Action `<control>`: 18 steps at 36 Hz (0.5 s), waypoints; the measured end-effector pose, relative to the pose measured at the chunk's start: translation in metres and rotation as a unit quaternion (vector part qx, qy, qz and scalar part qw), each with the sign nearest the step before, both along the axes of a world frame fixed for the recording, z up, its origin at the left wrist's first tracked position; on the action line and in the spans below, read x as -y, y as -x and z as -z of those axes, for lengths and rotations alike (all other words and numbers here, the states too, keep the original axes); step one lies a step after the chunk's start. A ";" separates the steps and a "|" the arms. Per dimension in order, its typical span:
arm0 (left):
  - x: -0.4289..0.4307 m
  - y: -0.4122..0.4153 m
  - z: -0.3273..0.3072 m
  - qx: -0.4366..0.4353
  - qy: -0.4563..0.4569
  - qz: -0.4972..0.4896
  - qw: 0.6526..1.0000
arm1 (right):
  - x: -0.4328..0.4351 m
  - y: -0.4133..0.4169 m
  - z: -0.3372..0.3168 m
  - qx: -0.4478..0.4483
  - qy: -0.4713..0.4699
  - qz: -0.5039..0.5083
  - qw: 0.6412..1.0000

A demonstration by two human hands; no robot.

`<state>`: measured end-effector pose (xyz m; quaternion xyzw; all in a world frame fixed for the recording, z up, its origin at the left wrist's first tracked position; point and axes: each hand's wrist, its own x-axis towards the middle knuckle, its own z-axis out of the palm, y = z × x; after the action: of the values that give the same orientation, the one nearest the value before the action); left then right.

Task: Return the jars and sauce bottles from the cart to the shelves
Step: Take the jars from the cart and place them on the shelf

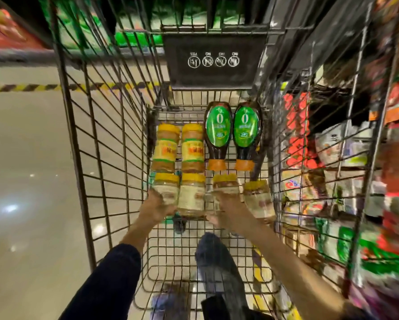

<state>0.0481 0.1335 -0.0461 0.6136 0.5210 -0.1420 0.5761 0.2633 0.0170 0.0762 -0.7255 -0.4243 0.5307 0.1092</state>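
Fingers (165, 207) round jar (167, 189), cart wall (73, 146) beside

Both arms reach forward and down. The left hand (156, 207), its dark sleeve ending mid-forearm, curls round the left jar (168, 192); the right hand (228, 212), forearm bare, grips the third jar (225, 189).

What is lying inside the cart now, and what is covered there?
Six yellow-lidded jars and two green-labelled sauce bottles lie on the cart floor. The left hand grips the near left jar, the right hand the third near jar; their bases are hidden.
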 end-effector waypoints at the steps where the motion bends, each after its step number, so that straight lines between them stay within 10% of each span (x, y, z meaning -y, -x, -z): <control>1: -0.001 0.000 -0.002 -0.030 0.005 -0.003 1.000 | -0.001 0.002 -0.002 -0.001 0.006 -0.006 1.000; 7: -0.004 -0.035 -0.090 -0.140 0.030 -0.115 0.983 | -0.006 0.006 -0.004 -0.007 0.057 0.021 0.998; 18: 0.008 -0.045 -0.214 0.076 0.059 -0.210 0.973 | -0.024 0.029 0.014 0.007 0.116 0.095 0.989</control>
<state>0.0926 0.1255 0.1683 0.4643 0.5832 -0.0013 0.6665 0.2338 0.0414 0.0621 -0.7743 -0.2894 0.5582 0.0714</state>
